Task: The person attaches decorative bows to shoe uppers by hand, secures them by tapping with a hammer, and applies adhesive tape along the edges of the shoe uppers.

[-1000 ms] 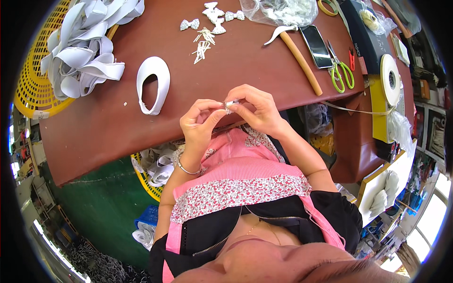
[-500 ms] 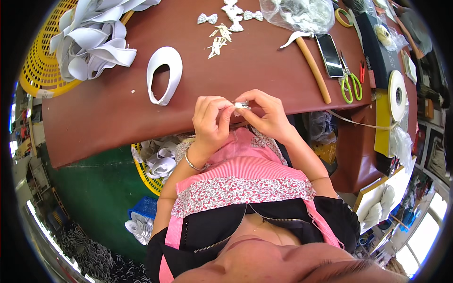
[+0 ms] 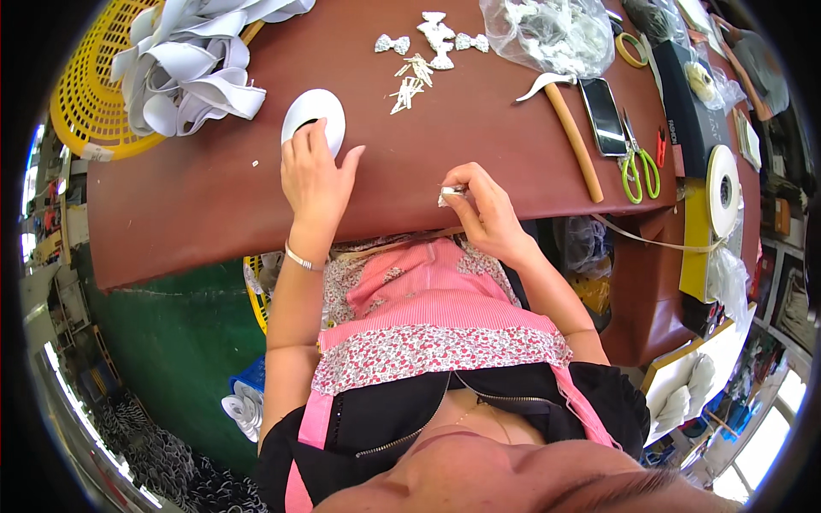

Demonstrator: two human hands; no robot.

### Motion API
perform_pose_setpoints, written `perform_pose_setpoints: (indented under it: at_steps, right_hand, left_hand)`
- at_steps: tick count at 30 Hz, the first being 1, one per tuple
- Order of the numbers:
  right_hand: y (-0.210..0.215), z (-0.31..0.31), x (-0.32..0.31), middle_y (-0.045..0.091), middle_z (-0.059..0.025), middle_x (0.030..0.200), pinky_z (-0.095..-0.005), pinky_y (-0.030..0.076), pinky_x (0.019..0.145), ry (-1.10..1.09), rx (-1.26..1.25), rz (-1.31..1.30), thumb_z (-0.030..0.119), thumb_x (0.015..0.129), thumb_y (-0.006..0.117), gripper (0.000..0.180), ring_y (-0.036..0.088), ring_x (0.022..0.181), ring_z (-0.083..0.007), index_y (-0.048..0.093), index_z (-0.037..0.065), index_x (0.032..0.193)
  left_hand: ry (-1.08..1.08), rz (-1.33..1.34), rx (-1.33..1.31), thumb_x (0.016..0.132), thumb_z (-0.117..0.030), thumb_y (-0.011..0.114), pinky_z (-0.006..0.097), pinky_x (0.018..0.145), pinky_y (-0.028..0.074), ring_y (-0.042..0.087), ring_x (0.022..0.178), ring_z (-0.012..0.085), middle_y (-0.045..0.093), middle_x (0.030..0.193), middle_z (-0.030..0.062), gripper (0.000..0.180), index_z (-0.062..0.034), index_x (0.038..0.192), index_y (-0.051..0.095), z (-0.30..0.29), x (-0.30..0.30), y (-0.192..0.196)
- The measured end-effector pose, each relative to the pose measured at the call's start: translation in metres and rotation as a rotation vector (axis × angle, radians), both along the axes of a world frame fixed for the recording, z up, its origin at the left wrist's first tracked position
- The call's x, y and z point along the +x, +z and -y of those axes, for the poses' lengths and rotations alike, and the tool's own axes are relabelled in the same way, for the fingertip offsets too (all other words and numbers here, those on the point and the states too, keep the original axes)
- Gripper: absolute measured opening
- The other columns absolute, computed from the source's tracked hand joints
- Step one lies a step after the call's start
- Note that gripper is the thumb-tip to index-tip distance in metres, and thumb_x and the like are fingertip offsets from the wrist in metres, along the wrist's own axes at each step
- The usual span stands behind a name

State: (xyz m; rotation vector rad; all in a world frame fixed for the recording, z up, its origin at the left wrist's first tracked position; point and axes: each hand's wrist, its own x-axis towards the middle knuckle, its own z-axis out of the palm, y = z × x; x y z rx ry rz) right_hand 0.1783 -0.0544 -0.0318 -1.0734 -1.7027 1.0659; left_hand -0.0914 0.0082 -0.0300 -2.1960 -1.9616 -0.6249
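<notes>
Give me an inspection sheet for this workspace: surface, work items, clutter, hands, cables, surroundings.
Surface: brown tabletop, with a white scrap near its left side.
Work items: white ring-shaped piece; small pale piece; patterned bows near thin pale sticks.
Clutter: wooden-handled tool, phone and green-handled scissors toward the right.
Hands: left hand open, fingers over the white ring-shaped piece, contact unclear; right hand pinches the small pale piece.
Cables: nothing seen.
Surroundings: yellow basket holding white pieces, left; white spool, right; green floor below.
</notes>
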Motion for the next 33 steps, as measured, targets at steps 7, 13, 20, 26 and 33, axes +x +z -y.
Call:
perform_pose_setpoints:
  at_steps: [7, 13, 20, 26, 33]
  right_hand:
    - [-0.009, 0.012, 0.009, 0.061, -0.0137, 0.103, -0.0344, 0.053, 0.080, -0.169, 0.122, -0.004, -0.008, 0.102, 0.061, 0.015, 0.064, 0.089, -0.0227, 0.057, -0.001, 0.114]
    - [-0.013, 0.002, 0.010, 0.060, -0.0136, 0.108, -0.0328, 0.053, 0.087, -0.305, 0.129, -0.150, -0.007, 0.104, 0.060, 0.014, 0.063, 0.092, -0.0218, 0.055, -0.001, 0.116]
    - [-0.021, -0.004, -0.011, 0.060, -0.0165, 0.104, -0.0376, 0.053, 0.082, -0.314, 0.109, -0.106, -0.003, 0.104, 0.061, 0.013, 0.064, 0.088, -0.0290, 0.056, 0.000, 0.116]
    - [-0.023, -0.002, 0.021, 0.061, -0.0077, 0.098, -0.0303, 0.051, 0.081, -0.451, 0.077, -0.069, 0.000, 0.107, 0.059, 0.009, 0.058, 0.086, -0.0142, 0.056, 0.002, 0.115]
    - [-0.058, -0.069, 0.154, 0.064, -0.0086, 0.093, -0.0340, 0.053, 0.078, -0.748, 0.123, -0.138, 0.006, 0.108, 0.057, 0.005, 0.061, 0.083, -0.0185, 0.057, 0.003, 0.111]
  left_hand:
    - [-0.132, 1.606, -0.395, 0.104, -0.014, 0.070, 0.035, 0.078, 0.061, 0.071, 0.087, 0.0208, 0.073, 0.107, 0.0090, 0.046, -0.0002, 0.146, 0.057, 0.027, 0.016, 0.042]
    - [0.023, 1.098, -0.424, 0.103, -0.007, 0.063, 0.036, 0.097, 0.056, 0.068, 0.112, 0.0268, 0.063, 0.129, 0.0183, 0.037, 0.0030, 0.138, 0.059, 0.075, 0.010, -0.028]
    - [-0.663, 0.424, -0.307, 0.086, -0.008, 0.081, 0.046, 0.106, 0.049, 0.057, 0.128, 0.0375, 0.063, 0.133, 0.0162, 0.049, -0.0045, 0.131, 0.064, -0.004, 0.019, 0.015]
    - [-0.639, 0.112, -0.491, 0.066, -0.013, 0.094, 0.049, 0.101, 0.052, 0.058, 0.117, 0.0398, 0.060, 0.122, 0.0119, 0.068, -0.0104, 0.126, 0.062, -0.043, 0.007, 0.001]
    - [-0.690, 0.138, -0.443, 0.065, -0.017, 0.099, 0.046, 0.092, 0.054, 0.059, 0.107, 0.0348, 0.057, 0.113, 0.0124, 0.064, -0.0060, 0.117, 0.064, -0.043, 0.018, 0.003]
